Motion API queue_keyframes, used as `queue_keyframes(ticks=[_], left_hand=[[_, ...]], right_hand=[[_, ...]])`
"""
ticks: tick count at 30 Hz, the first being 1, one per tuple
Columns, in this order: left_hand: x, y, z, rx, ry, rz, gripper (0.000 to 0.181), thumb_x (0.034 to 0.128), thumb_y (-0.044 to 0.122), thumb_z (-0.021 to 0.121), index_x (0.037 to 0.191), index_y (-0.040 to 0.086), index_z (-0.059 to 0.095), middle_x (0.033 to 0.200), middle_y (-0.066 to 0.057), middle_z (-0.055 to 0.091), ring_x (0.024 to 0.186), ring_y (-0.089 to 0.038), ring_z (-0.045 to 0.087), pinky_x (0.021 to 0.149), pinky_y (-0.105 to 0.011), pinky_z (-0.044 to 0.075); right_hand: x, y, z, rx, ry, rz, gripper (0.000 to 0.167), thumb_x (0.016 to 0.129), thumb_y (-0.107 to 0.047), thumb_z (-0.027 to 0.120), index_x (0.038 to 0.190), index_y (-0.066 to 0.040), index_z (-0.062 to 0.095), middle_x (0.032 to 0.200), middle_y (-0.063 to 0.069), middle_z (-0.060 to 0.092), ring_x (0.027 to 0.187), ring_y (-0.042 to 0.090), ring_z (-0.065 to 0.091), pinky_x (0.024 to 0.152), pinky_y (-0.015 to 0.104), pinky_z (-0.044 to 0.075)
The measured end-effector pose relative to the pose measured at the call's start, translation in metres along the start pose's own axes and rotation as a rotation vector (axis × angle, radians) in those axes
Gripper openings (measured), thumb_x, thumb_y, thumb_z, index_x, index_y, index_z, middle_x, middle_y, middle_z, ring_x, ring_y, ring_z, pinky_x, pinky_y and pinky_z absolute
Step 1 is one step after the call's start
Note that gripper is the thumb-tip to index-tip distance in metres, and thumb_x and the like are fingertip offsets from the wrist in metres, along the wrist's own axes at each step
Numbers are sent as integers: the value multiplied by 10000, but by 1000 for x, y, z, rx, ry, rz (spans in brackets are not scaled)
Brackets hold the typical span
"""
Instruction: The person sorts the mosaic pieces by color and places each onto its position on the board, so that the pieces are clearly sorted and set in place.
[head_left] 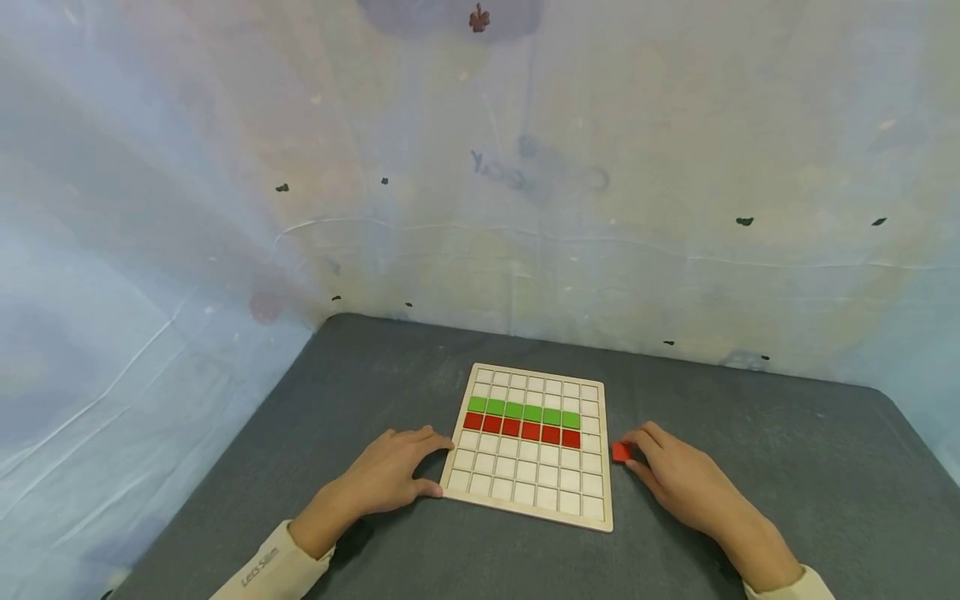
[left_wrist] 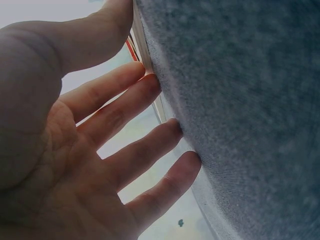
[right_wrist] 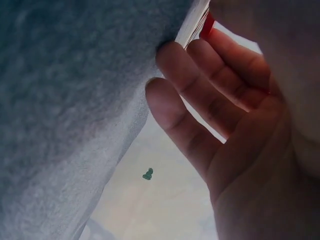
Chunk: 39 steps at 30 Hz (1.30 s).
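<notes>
A pale wooden grid board (head_left: 514,494) lies on the dark table, with a row of green square tiles (head_left: 523,412) above a row of red square tiles (head_left: 521,429). My left hand (head_left: 390,468) touches the board's left edge, its thumb near the lower left corner and its fingers higher up. In the left wrist view the fingers (left_wrist: 142,150) are spread and extended. Just off the board's right edge, my right hand (head_left: 678,479) pinches a loose red tile (head_left: 621,452) between thumb and fingers. The right wrist view shows only a sliver of that red tile (right_wrist: 207,25).
The dark grey table (head_left: 795,450) extends on both sides of the board. Behind it and to the left hangs a pale, mottled sheet (head_left: 570,275) with small dark marks. Light sleeves (head_left: 281,567) cover the forearms.
</notes>
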<state>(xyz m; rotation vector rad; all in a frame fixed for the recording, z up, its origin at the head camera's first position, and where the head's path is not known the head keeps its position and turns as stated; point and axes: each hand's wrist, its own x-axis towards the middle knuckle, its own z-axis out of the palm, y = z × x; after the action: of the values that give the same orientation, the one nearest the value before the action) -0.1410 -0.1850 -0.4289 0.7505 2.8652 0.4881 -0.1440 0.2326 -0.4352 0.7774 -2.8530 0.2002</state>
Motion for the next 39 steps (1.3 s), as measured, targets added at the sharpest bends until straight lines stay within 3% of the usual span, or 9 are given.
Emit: queue_keyframes(ticks=[23, 32, 39], left_hand=[[0, -2, 1, 0, -7, -2, 626, 809, 399, 806, 1373, 219, 602, 1405, -89, 599, 1321, -338, 551, 1022, -615, 432], [1, -2, 1, 0, -1, 12, 630, 805, 402, 807, 1373, 222, 602, 1378, -67, 616, 1292, -310, 575, 1005, -606, 444], [1, -2, 1, -2, -2, 11, 630, 807, 403, 806, 1373, 220, 601, 1405, -93, 601, 1332, -338, 544, 1022, -634, 424]], right_hand=[[5, -3, 2, -4, -46, 22, 285, 935, -302, 709, 1186, -190, 635, 1028, -78, 570, 670, -49, 426, 562, 223, 421], [11, -6, 1, -11, -46, 13, 294, 943, -317, 697, 1192, -174, 638, 1082, -46, 602, 725, -8, 542, 590, 245, 484], [14, -5, 0, -13, -57, 42, 304, 938, -333, 699, 1192, -177, 638, 1077, -45, 602, 716, -8, 520, 582, 250, 467]])
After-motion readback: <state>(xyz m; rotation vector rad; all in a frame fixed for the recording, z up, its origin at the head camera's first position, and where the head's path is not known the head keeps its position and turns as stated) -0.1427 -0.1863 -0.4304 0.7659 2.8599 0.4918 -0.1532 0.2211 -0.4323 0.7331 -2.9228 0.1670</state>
